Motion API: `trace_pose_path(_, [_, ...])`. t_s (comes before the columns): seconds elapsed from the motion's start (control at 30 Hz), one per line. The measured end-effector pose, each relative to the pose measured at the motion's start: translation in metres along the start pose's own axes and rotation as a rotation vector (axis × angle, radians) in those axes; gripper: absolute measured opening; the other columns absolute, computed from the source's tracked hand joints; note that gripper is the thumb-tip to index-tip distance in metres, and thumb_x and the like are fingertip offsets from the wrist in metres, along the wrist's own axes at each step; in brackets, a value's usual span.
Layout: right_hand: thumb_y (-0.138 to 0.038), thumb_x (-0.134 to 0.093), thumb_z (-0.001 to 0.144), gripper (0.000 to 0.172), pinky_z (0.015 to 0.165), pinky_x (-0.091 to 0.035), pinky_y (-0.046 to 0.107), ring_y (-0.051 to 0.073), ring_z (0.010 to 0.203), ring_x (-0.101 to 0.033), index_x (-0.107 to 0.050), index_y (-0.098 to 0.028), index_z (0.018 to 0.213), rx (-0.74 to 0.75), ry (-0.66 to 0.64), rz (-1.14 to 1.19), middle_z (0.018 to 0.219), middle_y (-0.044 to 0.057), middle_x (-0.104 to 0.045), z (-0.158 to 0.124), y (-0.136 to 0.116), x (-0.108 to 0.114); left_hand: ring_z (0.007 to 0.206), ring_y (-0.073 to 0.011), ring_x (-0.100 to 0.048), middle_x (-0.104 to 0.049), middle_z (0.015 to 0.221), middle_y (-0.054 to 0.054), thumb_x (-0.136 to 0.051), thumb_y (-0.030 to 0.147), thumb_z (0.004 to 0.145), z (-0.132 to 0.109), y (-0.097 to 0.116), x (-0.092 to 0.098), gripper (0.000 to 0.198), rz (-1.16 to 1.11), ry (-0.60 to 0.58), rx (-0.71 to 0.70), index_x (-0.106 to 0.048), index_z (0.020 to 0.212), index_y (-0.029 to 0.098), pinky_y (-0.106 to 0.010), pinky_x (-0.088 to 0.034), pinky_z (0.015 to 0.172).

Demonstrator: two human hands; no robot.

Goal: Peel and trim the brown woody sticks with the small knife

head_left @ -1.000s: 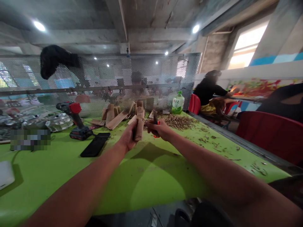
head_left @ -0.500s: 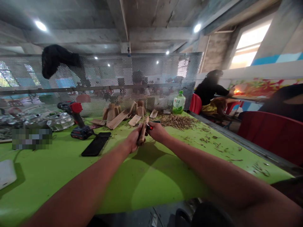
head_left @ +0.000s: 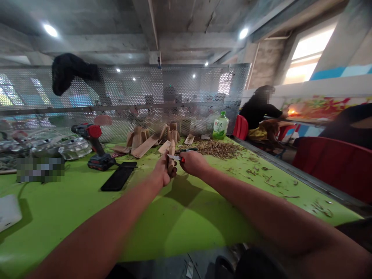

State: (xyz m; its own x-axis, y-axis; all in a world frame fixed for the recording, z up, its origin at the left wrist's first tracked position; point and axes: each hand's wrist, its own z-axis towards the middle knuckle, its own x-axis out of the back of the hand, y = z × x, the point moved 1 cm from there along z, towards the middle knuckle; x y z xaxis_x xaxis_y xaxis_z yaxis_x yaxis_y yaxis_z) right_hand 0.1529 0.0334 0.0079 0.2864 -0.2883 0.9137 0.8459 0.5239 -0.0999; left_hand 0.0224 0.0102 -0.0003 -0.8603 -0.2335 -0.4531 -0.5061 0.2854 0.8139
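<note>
My left hand (head_left: 164, 170) is shut around the lower end of an upright strip of light brown wood (head_left: 171, 155). My right hand (head_left: 193, 163) grips a small knife with a red handle (head_left: 175, 157), and most of the handle is hidden in my fingers. Its bare steel blade points left and reaches the strip. Just beyond my hands lie several loose wood strips and offcuts (head_left: 144, 146) on the lime-green table (head_left: 186, 217). A heap of thin wood shavings (head_left: 218, 149) lies close to my right hand.
A red-and-black cordless drill (head_left: 94, 141) and a black phone (head_left: 118, 176) lie left of my hands. A green-capped bottle (head_left: 220, 126) stands at the back. A perforated metal screen (head_left: 122, 97) runs behind the table. A seated co-worker (head_left: 257, 112) works at the right, beyond red chairs.
The knife has turned from pointing up and back to lying nearly level, with its blade now showing against the strip. My hands have come slightly closer together, and the strip stands more upright.
</note>
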Motion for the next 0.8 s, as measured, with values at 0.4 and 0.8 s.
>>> trace_pose_path(0.4, [-0.020,-0.056,0.084,0.020,0.063,-0.040,0.028,0.023,0.073,-0.066,-0.074,-0.013,0.087,-0.427,-0.021,0.003,0.084,0.017,-0.072,0.026,0.080,0.012,0.033,-0.0091,-0.037,-0.047,0.048,0.004,-0.053,0.052,0.091,-0.016,-0.009,-0.012,0.033,0.195,-0.132,-0.078,-0.055,0.076,0.023,-0.021,-0.018,0.033])
trace_pose_path(0.8, [-0.026,-0.047,0.089,0.026,0.064,-0.041,0.025,0.018,0.074,-0.066,-0.072,-0.019,0.094,-0.018,-0.061,-0.063,0.088,0.009,-0.074,0.003,0.003,0.002,0.030,-0.0076,-0.030,-0.036,0.040,0.007,-0.048,0.044,0.093,-0.002,0.000,-0.004,0.039,0.152,0.059,-0.115,-0.045,0.062,0.021,-0.020,-0.018,0.035])
